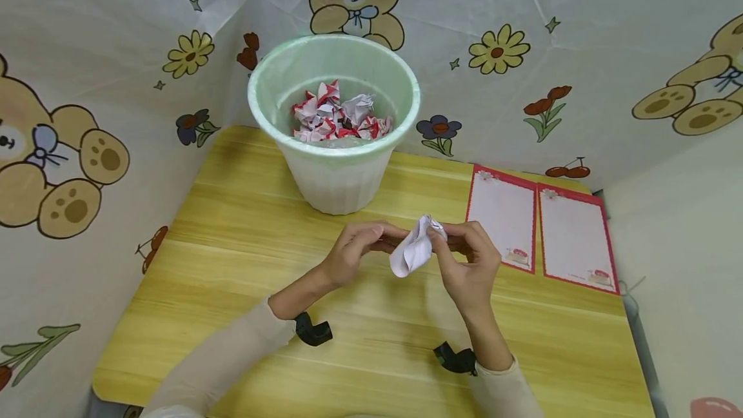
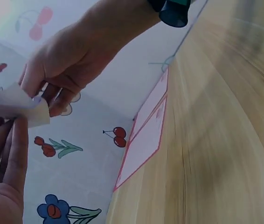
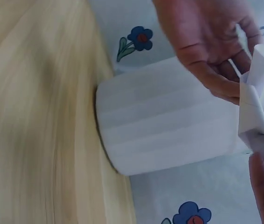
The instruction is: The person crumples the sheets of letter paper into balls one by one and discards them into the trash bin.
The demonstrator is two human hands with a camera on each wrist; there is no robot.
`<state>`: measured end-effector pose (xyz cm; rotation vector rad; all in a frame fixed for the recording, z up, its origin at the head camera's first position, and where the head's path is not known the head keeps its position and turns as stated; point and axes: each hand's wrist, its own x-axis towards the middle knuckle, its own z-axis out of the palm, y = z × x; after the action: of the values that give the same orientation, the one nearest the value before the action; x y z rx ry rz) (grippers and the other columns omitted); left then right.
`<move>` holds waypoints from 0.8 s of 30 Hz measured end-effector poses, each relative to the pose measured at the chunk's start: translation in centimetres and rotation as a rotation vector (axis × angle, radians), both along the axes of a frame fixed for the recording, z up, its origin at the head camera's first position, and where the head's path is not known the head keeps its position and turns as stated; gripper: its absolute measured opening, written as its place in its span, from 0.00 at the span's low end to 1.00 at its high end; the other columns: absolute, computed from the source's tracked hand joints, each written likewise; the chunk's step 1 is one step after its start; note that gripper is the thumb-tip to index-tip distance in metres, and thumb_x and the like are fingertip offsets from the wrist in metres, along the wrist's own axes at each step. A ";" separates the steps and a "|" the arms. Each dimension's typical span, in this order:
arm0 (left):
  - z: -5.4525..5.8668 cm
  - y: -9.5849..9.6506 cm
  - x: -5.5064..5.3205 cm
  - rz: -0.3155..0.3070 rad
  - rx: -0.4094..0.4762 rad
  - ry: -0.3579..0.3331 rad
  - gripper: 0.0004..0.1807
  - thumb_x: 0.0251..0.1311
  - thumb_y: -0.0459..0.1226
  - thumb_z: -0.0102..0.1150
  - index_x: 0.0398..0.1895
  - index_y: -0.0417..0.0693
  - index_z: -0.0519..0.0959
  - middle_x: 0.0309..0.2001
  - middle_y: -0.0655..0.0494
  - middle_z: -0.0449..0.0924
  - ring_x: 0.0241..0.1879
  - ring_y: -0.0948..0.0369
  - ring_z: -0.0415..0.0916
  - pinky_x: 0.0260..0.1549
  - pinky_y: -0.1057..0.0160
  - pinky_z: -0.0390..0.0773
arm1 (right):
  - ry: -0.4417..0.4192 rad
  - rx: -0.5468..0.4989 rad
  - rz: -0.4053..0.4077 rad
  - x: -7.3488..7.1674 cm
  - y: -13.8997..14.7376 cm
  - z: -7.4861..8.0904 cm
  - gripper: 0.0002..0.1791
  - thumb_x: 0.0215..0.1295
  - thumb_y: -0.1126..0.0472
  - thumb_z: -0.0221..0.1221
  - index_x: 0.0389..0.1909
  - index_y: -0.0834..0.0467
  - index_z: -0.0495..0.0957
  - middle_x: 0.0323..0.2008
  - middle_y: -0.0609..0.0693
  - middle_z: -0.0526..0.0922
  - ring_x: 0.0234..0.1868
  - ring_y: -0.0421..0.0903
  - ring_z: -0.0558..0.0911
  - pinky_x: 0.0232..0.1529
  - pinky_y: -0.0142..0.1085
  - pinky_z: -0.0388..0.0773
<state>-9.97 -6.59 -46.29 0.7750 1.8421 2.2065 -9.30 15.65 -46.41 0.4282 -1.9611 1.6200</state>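
Above a yellow wooden table (image 1: 244,263), just in front of a white wastebasket (image 1: 336,179) lined in green and holding crumpled paper balls (image 1: 339,118): left hand (image 1: 348,253) and right hand (image 1: 470,263), both pinching a half-crumpled white sheet (image 1: 413,250) between curled fingers; two red-bordered notepaper sheets (image 1: 540,224) flat to the right

One bin (image 1: 333,173), two flat note sheets (image 1: 502,217) — one crumpled sheet (image 1: 413,249); two hands (image 1: 348,253)
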 end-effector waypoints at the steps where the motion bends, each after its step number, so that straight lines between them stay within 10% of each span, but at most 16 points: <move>1: 0.0 -0.1 -0.2 -0.031 0.020 -0.029 0.23 0.82 0.32 0.40 0.58 0.19 0.80 0.57 0.20 0.82 0.51 0.68 0.88 0.53 0.63 0.90 | -0.023 -0.031 0.018 0.0 0.0 0.1 0.10 0.56 0.81 0.72 0.38 0.69 0.89 0.32 0.56 0.85 0.32 0.37 0.88 0.37 0.25 0.88; 9: -0.4 0.5 -0.5 0.003 0.041 -0.098 0.16 0.64 0.26 0.73 0.53 0.28 0.85 0.51 0.31 0.88 0.44 0.62 0.89 0.46 0.61 0.92 | -0.091 -0.160 0.086 0.6 -0.6 0.4 0.08 0.58 0.83 0.70 0.38 0.74 0.86 0.34 0.49 0.88 0.28 0.39 0.87 0.33 0.27 0.88; 15: -0.7 1.4 -0.6 0.117 -0.035 -0.106 0.16 0.60 0.27 0.76 0.51 0.33 0.87 0.47 0.37 0.89 0.41 0.64 0.89 0.42 0.62 0.92 | -0.083 -0.172 0.035 0.8 -1.0 0.5 0.08 0.56 0.83 0.71 0.35 0.76 0.84 0.35 0.46 0.91 0.30 0.37 0.88 0.35 0.25 0.88; 24: -1.2 1.1 -0.5 0.235 -0.042 -0.013 0.06 0.63 0.26 0.73 0.32 0.35 0.84 0.33 0.37 0.87 0.32 0.67 0.87 0.32 0.61 0.91 | -0.088 -0.071 0.169 0.9 -1.2 1.0 0.06 0.65 0.79 0.68 0.41 0.71 0.89 0.36 0.61 0.89 0.32 0.37 0.89 0.35 0.28 0.89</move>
<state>-10.50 -5.44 -47.54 0.5599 2.0593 2.2929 -8.38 14.49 -45.45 0.5138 -1.9697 1.8365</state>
